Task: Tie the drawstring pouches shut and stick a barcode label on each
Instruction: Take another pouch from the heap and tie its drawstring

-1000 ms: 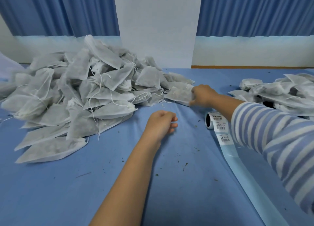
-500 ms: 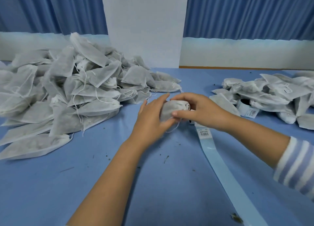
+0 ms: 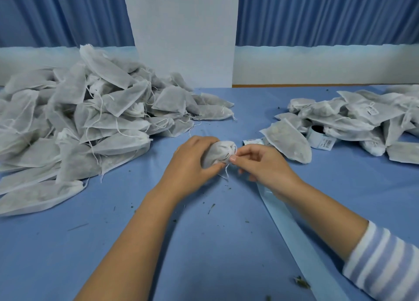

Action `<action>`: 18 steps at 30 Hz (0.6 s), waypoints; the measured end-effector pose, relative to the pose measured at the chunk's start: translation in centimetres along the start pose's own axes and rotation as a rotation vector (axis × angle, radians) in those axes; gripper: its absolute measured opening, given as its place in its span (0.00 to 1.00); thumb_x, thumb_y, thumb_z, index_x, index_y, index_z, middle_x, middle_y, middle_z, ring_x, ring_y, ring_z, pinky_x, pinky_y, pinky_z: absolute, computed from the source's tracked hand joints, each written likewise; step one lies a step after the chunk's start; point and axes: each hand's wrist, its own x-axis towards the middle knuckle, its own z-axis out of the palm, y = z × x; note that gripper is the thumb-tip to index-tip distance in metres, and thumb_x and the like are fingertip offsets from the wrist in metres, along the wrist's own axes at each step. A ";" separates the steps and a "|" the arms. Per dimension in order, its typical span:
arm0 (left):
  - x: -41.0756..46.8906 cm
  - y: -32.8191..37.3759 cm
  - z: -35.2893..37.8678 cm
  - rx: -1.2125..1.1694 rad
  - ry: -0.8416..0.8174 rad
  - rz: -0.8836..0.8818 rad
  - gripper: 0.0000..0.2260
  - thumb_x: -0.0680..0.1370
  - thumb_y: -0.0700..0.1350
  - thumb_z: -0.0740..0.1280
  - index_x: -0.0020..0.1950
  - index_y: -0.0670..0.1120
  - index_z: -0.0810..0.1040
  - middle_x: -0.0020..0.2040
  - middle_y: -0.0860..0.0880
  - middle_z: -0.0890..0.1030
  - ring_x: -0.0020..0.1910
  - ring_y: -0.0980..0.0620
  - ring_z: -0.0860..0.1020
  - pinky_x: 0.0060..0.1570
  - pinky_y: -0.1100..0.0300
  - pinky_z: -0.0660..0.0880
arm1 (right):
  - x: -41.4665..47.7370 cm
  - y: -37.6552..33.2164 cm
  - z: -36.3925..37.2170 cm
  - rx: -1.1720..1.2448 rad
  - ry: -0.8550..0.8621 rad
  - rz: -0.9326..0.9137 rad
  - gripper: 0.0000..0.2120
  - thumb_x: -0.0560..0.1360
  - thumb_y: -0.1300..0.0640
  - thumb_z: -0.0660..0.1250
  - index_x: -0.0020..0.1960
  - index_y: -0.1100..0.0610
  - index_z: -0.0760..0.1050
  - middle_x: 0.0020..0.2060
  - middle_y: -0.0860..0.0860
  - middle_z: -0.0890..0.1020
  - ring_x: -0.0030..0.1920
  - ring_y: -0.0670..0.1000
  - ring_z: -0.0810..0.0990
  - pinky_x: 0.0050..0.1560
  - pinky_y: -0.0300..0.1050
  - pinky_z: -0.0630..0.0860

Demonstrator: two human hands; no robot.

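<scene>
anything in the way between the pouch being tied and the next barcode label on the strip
Nothing visible. The left hand grips the pouch while the right hand pinches its drawstring; the barcode label lies bare just beyond the right hand. A loose pouch covers the strip only farther right, toward the label roll.

Place: a hand-packing workroom, set up for bulk piecework.
Table: a wide table (image 3: 68,255) covered by a blue cloth.
Stock: a big heap of drawstring pouches (image 3: 90,124) lies on the left. A smaller pile (image 3: 353,117) lies on the right, and one pouch there bears a printed label (image 3: 373,110).
Supplies: a roll of barcode labels (image 3: 322,141) sits tucked against the smaller pile, and a pale backing strip (image 3: 294,228) trails across the cloth.
Litter: dried herb crumbs (image 3: 212,207) dot the cloth.
Backdrop: blue curtains (image 3: 317,13) and a plain white wall panel (image 3: 181,28).
</scene>
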 end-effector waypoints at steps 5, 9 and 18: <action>-0.2 0.0 0.3 -0.053 -0.007 -0.006 0.17 0.74 0.50 0.74 0.61 0.52 0.77 0.55 0.54 0.78 0.53 0.59 0.72 0.52 0.69 0.67 | -0.2 0.4 -0.5 0.096 -0.022 -0.028 0.03 0.72 0.58 0.74 0.42 0.56 0.82 0.35 0.49 0.85 0.38 0.44 0.83 0.35 0.36 0.78; -0.3 -0.1 0.1 -0.028 0.006 -0.024 0.15 0.72 0.45 0.73 0.58 0.50 0.77 0.52 0.56 0.76 0.51 0.58 0.71 0.49 0.71 0.66 | -0.6 0.2 -1.3 0.213 -0.029 0.020 0.04 0.76 0.59 0.70 0.44 0.59 0.83 0.40 0.53 0.86 0.43 0.48 0.84 0.39 0.37 0.80; -0.9 0.2 -0.4 0.184 -0.165 -0.145 0.24 0.71 0.43 0.69 0.67 0.47 0.71 0.62 0.52 0.75 0.62 0.51 0.71 0.76 0.45 0.50 | -0.9 -0.5 -1.8 0.082 -0.253 0.142 0.07 0.80 0.59 0.64 0.43 0.55 0.74 0.26 0.45 0.68 0.26 0.45 0.63 0.29 0.36 0.69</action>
